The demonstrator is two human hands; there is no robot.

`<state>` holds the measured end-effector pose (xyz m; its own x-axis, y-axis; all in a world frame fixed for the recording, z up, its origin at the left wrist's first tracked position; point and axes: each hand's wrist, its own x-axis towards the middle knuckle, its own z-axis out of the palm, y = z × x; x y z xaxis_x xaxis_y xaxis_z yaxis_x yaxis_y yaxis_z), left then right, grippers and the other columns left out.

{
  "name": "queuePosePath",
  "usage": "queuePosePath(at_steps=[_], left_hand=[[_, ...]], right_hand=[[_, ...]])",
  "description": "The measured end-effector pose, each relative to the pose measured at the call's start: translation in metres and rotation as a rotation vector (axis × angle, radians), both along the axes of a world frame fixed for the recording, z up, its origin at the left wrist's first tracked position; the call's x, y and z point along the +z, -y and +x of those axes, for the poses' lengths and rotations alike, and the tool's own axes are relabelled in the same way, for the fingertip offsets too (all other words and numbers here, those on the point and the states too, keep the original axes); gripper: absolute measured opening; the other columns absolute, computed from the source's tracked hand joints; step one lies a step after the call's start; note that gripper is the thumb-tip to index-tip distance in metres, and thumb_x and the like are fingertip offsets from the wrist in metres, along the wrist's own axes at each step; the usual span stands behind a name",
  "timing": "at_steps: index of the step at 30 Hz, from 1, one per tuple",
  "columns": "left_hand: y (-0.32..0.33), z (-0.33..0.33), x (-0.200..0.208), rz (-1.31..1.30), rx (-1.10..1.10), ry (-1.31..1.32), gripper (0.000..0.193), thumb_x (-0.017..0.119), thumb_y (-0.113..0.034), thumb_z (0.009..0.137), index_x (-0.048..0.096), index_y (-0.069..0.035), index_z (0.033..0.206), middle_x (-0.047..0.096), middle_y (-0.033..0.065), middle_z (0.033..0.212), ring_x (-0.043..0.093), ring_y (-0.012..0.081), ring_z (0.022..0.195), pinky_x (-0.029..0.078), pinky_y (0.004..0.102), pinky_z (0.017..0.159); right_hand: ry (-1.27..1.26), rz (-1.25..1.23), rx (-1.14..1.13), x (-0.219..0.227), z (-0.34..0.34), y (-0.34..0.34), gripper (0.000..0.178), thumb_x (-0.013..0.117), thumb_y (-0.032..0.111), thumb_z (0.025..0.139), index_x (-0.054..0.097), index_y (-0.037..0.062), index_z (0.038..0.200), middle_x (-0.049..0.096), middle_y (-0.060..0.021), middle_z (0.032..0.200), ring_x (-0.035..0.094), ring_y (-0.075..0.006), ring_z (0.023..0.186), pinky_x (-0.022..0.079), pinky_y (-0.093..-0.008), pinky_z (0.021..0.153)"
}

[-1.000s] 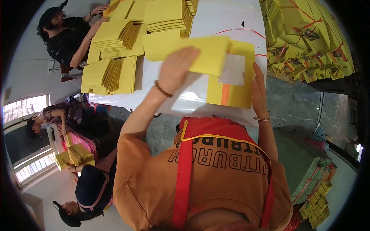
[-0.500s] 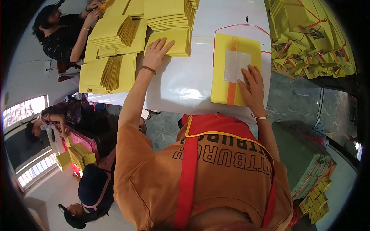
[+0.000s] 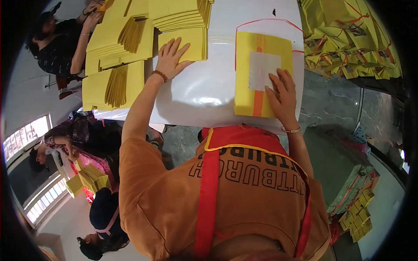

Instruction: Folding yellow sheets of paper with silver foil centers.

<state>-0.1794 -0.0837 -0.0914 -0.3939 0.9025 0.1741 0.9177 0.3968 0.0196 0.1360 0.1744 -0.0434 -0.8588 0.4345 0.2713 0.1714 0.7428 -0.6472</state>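
Your left hand [image 3: 173,56] is lying flat with fingers spread on the near edge of a small stack of yellow sheets [image 3: 187,43], grasping nothing. Your right hand [image 3: 282,95] is pressing open-palmed on the yellow paper bundle [image 3: 261,76] (the one with an orange stripe and a white square [image 3: 263,69] on top), which is resting on the white table [image 3: 196,91] in front of you. More yellow stacks [image 3: 117,80] are sitting to the left, and tied yellow bundles [image 3: 348,39] are piling up at the right.

Table top [image 3: 196,91]: white, glossy — smooth plastic sheet
Yellow sheets [image 3: 246,74]: matt paper
White patch [image 3: 261,69]: thin paper — slightly shiny
Apron [image 3: 209,191]: red cloth
Floor [image 3: 335,104]: rough grey stone
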Motion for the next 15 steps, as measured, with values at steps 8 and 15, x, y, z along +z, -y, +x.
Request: queuePosePath(at_steps=[8, 15], left_hand=[[-0.012, 0.002, 0.038, -0.178, -0.016, -0.042, 0.059, 0.046, -0.054, 0.086, 0.044, -0.017, 0.133, 0.037, 0.0117, 0.140, 0.035, 0.0286, 0.127, 0.025, 0.0467, 0.102], [-0.059, 0.061, 0.073, 0.157, -0.064, 0.178, 0.045, 0.058, -0.031, 0.086, 0.052, -0.010, 0.125, 0.049, 0.0157, 0.128, 0.048, 0.0326, 0.113, 0.037, 0.0419, 0.095]], right_hand=[[-0.028, -0.241, 0.067, 0.016, 0.003, -0.016, 0.035, 0.065, 0.012, 0.078, 0.060, 0.0094, 0.112, 0.048, -0.0114, 0.128, 0.041, -0.0334, 0.123, 0.036, -0.0408, 0.099], [-0.021, -0.105, 0.129, 0.012, 0.006, -0.032, 0.028, 0.065, 0.009, 0.077, 0.062, 0.0087, 0.105, 0.055, -0.0079, 0.119, 0.044, -0.0315, 0.120, 0.038, -0.0399, 0.098]])
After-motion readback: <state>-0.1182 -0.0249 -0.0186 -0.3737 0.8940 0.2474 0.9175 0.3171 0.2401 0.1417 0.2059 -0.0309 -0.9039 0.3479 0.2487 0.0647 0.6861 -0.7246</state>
